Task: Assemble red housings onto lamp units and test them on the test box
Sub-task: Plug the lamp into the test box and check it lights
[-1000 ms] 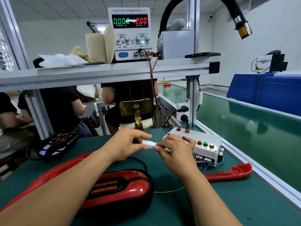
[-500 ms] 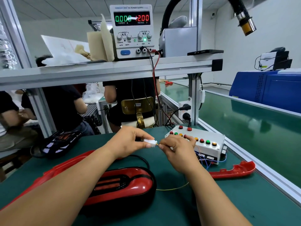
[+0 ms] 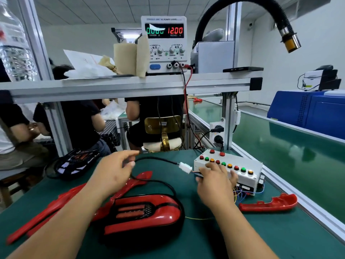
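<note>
A power supply (image 3: 165, 44) reading 12.00 sits on the shelf (image 3: 130, 85) beside foam (image 3: 125, 58); a hose (image 3: 281, 19) arches above; people (image 3: 155, 113) sit behind.

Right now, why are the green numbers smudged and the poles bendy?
Head view: white glare covers part of the green digits on the power supply; the red 12.00 reads clearly. The wide-angle lens bends the frame posts. The left hand is slightly blurred.
</note>
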The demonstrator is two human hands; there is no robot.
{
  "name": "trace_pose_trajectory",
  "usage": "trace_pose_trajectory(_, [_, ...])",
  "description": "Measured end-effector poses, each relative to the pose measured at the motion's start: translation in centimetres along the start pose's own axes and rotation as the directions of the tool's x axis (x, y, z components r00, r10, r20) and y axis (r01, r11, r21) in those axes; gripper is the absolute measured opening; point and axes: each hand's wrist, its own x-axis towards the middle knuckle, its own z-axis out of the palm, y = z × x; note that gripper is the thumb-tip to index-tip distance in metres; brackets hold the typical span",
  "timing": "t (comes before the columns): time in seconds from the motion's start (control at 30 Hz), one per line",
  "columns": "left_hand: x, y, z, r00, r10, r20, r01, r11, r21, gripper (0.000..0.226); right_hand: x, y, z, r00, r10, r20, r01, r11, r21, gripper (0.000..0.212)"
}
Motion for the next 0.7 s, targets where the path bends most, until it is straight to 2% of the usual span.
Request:
trace_pose_trajectory(0.03, [-0.9,-1.5,-0.7,0.994,-0.102,-0.033,0.103,0.994,0.034,0.032,0.0,-0.3,0.0,1.0,-0.007,-0.028,0.006,1.0,-0.016,0.031])
trace_pose_trajectory(0.1, [-2.8,-4.1,-1.3,0.96,-0.28,0.02,0.276,0.955,0.111,0.021,-0.2,-1.2,0.0,0.992,-0.081,-0.092,0.079,0.997,-0.021,0.035])
trace_pose_trajectory(0.17, [-4.5,-5.2,-0.8,0.9,-0.408,0.151,0.389,0.91,0.142,0.029,-0.4,-2.0,0.1,0.982,-0.15,-0.114,0.146,0.988,-0.04,0.03])
trace_pose_trajectory(0.23, [-5.5,-5.2,-0.1,0.845,-0.467,0.261,0.46,0.883,0.09,0.042,-0.6,-2.2,0.2,0.988,-0.145,-0.06,0.141,0.987,-0.073,0.032])
trace_pose_trajectory(0.3, [-5.9,-4.7,0.2,0.826,-0.48,0.295,0.491,0.87,0.041,0.05,-0.4,-1.9,0.6,0.996,-0.085,0.021,0.086,0.992,-0.095,0.04])
trace_pose_trajectory(0.37, [-6.1,-4.1,0.1,0.835,-0.459,0.302,0.461,0.885,0.072,0.052,-0.2,-1.7,1.0,0.996,-0.042,0.079,0.049,0.995,-0.086,0.048])
trace_pose_trajectory(0.43, [-6.3,-3.8,0.2,0.849,-0.433,0.303,0.418,0.901,0.115,0.05,-0.1,-1.7,1.3,0.995,-0.036,0.096,0.043,0.997,-0.066,0.053])
trace_pose_trajectory(0.5, [-6.7,-3.8,0.5,0.859,-0.398,0.323,0.396,0.915,0.076,0.046,0.1,-1.7,1.7,0.994,-0.03,0.105,0.042,0.993,-0.108,0.055])
trace_pose_trajectory(0.57, [-7.1,-4.2,0.9,0.848,-0.414,0.331,0.453,0.891,-0.044,0.034,0.2,-1.5,2.1,0.99,-0.006,0.144,0.03,0.987,-0.16,0.059])
trace_pose_trajectory(0.7, [-7.9,-4.6,1.4,0.809,-0.441,0.388,0.578,0.716,-0.391,0.029,0.4,-1.6,2.9,0.976,0.035,0.216,0.007,0.981,-0.191,0.063])
